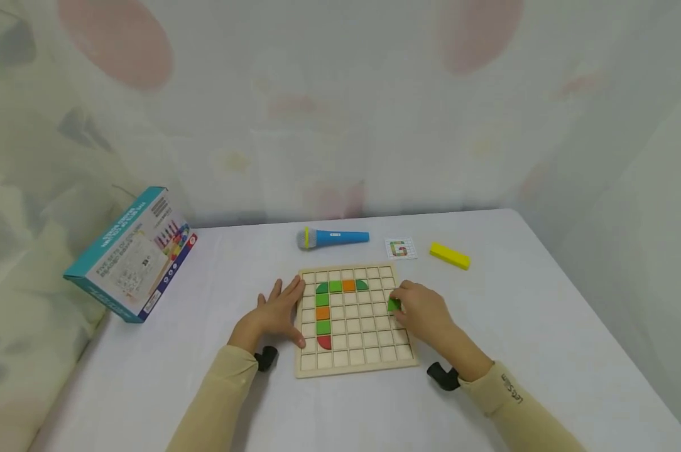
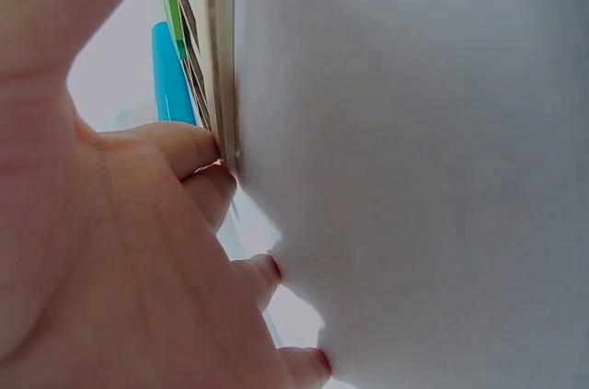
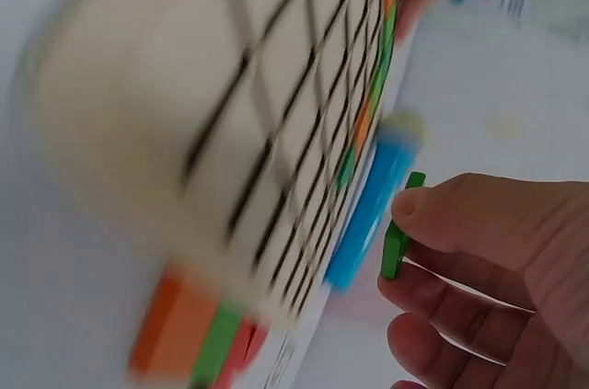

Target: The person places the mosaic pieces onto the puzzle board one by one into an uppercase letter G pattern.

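Note:
A wooden grid board (image 1: 354, 358) lies on the table, with green, orange and red tiles set in its upper left cells. Spread fingers of my left hand (image 1: 272, 316) rest against the board's left edge; in the left wrist view this hand (image 2: 138, 223) has a fingertip at the wooden rim (image 2: 224, 67). Over the board's right edge, my right hand (image 1: 428, 314) pinches a green tile (image 1: 394, 305). The right wrist view shows that green tile (image 3: 397, 240) between thumb and forefinger, tilted on edge. An orange block (image 3: 175, 325) and green and red pieces appear beyond the board's edge there.
Behind the board lie a blue microphone (image 1: 340, 238), a small pattern card (image 1: 400, 248) and a yellow bar (image 1: 450, 256). A teal and white box (image 1: 137, 257) stands at the far left. Black wrist mounts (image 1: 443, 376) sit below both wrists.

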Demonstrator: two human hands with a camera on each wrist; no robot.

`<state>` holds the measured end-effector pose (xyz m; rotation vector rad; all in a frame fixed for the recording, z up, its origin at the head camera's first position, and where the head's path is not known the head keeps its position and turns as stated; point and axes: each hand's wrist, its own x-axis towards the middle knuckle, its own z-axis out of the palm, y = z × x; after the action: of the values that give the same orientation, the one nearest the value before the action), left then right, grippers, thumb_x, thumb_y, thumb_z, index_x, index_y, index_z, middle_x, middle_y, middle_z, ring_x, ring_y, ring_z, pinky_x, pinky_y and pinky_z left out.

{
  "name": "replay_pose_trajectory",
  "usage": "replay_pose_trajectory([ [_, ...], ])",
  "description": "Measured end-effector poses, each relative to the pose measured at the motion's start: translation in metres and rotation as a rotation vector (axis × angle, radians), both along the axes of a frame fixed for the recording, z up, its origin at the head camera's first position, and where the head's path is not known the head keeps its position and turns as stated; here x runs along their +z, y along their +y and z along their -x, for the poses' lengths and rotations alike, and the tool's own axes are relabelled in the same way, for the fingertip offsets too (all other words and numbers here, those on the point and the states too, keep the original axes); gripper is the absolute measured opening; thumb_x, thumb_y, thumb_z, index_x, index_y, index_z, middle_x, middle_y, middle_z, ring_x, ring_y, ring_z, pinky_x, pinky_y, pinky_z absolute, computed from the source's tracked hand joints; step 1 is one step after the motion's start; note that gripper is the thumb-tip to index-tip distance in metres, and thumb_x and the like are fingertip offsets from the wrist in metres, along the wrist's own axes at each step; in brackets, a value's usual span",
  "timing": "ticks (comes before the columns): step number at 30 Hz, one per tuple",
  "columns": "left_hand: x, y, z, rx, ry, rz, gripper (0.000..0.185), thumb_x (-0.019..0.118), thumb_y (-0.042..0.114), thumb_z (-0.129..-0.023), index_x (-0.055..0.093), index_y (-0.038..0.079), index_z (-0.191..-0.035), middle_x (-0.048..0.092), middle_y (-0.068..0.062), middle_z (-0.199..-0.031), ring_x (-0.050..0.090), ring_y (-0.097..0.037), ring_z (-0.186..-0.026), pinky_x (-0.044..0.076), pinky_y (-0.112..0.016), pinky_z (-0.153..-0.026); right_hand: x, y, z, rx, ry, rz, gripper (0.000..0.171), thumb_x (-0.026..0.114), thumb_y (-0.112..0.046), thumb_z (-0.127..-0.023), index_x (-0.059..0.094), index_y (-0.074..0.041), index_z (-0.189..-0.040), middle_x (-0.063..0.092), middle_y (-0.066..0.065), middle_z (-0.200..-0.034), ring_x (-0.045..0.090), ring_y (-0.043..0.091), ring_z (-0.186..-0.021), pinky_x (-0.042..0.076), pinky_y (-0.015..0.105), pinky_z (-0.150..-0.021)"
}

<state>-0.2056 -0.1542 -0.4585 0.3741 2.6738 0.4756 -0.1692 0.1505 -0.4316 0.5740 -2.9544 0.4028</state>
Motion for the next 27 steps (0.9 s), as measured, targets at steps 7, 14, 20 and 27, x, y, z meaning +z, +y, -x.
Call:
replay_pose_trajectory([
  [7, -0.002, 0.000, 0.003, -0.005, 0.011, 0.002, 0.136, 0.081, 0.055, -0.037, 0.006, 0.019, -0.144, -0.004, 0.002, -0.150, -0.009, -0.036, -0.134, 0.000, -0.069, -0.095, -0.007, -0.056, -0.020, 0.230, 0.033, -0.062, 0.022, 0.071, -0.023, -0.073, 0.067, -0.014, -0.093, 0.054, -0.007, -0.080, 0.049, 0.008, -0.071, 0.046, 0.020, -0.060],
  [14, -0.001, -0.001, 0.002, -0.013, 0.007, -0.007, 0.136, 0.081, 0.054, -0.037, 0.006, 0.018, -0.144, -0.003, 0.001, -0.150, -0.009, -0.037, -0.134, 0.000, -0.069, -0.095, -0.018, -0.084, -0.029, 0.289, -0.004, -0.081, 0.017, 0.066, -0.018, -0.076, 0.068, -0.015, -0.092, 0.054, -0.007, -0.079, 0.049, 0.008, -0.068, 0.042, 0.020, -0.056],
  [20, -0.002, -0.001, 0.001, -0.019, 0.026, 0.004, 0.135, 0.081, 0.055, -0.038, 0.007, 0.017, -0.144, -0.002, 0.000, -0.150, -0.007, -0.038, -0.134, 0.002, -0.070, -0.094, -0.022, -0.091, -0.028, 0.275, -0.004, -0.102, 0.018, 0.067, -0.020, -0.076, 0.068, -0.015, -0.094, 0.056, -0.006, -0.083, 0.051, 0.010, -0.072, 0.045, 0.023, -0.060],
  [27, -0.002, 0.000, 0.001, -0.013, 0.017, 0.007, 0.135, 0.081, 0.055, -0.038, 0.006, 0.018, -0.144, -0.003, 0.001, -0.150, -0.008, -0.037, -0.134, 0.001, -0.069, -0.095, -0.019, -0.091, -0.029, 0.278, -0.019, -0.099, 0.019, 0.069, -0.020, -0.076, 0.069, -0.015, -0.093, 0.056, -0.006, -0.083, 0.051, 0.010, -0.072, 0.045, 0.023, -0.062],
])
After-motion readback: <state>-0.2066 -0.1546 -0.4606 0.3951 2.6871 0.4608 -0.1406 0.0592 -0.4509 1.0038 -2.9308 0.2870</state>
